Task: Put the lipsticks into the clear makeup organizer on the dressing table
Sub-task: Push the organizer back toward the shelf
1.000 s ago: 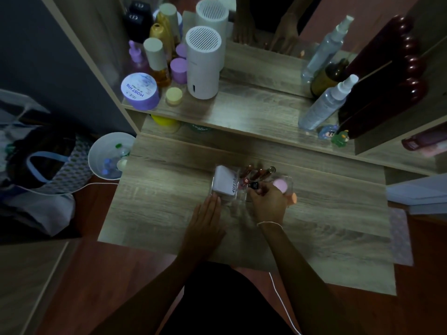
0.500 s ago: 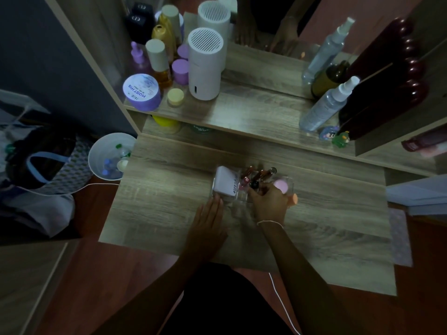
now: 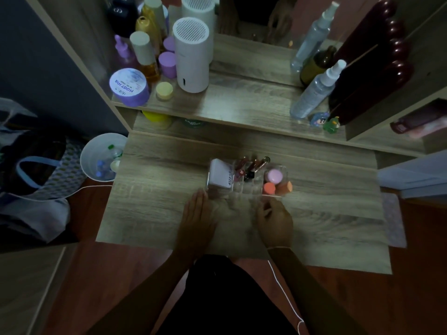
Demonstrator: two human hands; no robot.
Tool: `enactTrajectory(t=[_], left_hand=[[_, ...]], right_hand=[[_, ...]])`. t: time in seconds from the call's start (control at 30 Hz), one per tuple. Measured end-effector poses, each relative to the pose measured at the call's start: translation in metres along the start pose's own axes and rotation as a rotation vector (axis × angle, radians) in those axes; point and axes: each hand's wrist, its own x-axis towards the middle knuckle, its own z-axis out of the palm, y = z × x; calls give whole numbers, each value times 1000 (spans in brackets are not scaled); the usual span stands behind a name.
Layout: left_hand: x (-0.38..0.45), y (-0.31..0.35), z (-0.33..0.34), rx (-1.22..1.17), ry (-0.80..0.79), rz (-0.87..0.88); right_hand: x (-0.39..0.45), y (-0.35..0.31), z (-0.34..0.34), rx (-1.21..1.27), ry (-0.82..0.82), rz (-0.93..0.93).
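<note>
The lipsticks [image 3: 250,166] stand in the clear makeup organizer [image 3: 246,187], at 12 o'clock from both hands. No more lie loose on the table [image 3: 326,213] (it's dark, though). The left hand [image 3: 197,217] lies flat, holding nothing. The right hand [image 3: 274,220] is curled and looks empty. The job looks nearly done.

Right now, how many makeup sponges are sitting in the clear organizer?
3. A pink sponge sits at the organizer's right end, a coral sponge lies just in front of it, and an orange sponge is at the right edge. Others may be hidden beneath.
</note>
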Motion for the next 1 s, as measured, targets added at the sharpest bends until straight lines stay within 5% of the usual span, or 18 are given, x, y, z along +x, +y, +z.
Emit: enactTrajectory(t=[0.3,1.0], left_hand=[[32,-31,-5,-94,-3,17],[40,-27,8,-87,-9,164]], right_hand=[[-16,68,-2,-187,-55,-97],[-3,70,18,-357,-175,-71]])
